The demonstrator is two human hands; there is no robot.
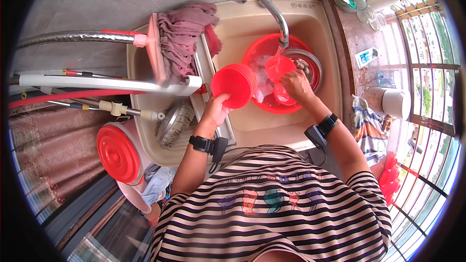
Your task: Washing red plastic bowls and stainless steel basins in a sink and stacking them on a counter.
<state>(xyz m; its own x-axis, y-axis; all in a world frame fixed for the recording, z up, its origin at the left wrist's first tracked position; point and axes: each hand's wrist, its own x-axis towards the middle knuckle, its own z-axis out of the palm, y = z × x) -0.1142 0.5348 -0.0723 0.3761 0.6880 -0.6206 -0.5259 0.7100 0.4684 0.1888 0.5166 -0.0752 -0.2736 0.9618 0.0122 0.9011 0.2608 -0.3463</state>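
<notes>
Head view, one frame.

Hands: two. The left hand [216, 108] has its fingers closed on the lower rim of a stack of red bowls [234, 85], held on edge with the open side facing the camera. The count within the stack cannot be told; ribbed edges suggest several. The right hand [294, 85] has its fingers curled around a single red bowl [277, 67], tilted just under the spout of the tap [264, 1].

Basins: one red basin [270, 104], directly below the fingers of both hands, standing in the beige sink [318, 39]. One steel bowl [310, 65] sits in the basin just beyond the right fingertips; about half of it is hidden by the hand and the red bowl. A second small red piece below the right fingers is hard to make out, possibly another bowl.

Wrist bands: two, one black device per wrist.

Left of the left fingers: one pink mop head [182, 34] draped over the sink's divider; one red lid [118, 154] on a pale bucket, well apart; one round metal item [174, 123] in the left compartment, indistinct.

Right of the right fingers: one white cup [395, 104] on the counter. The frame's corners are black.
</notes>
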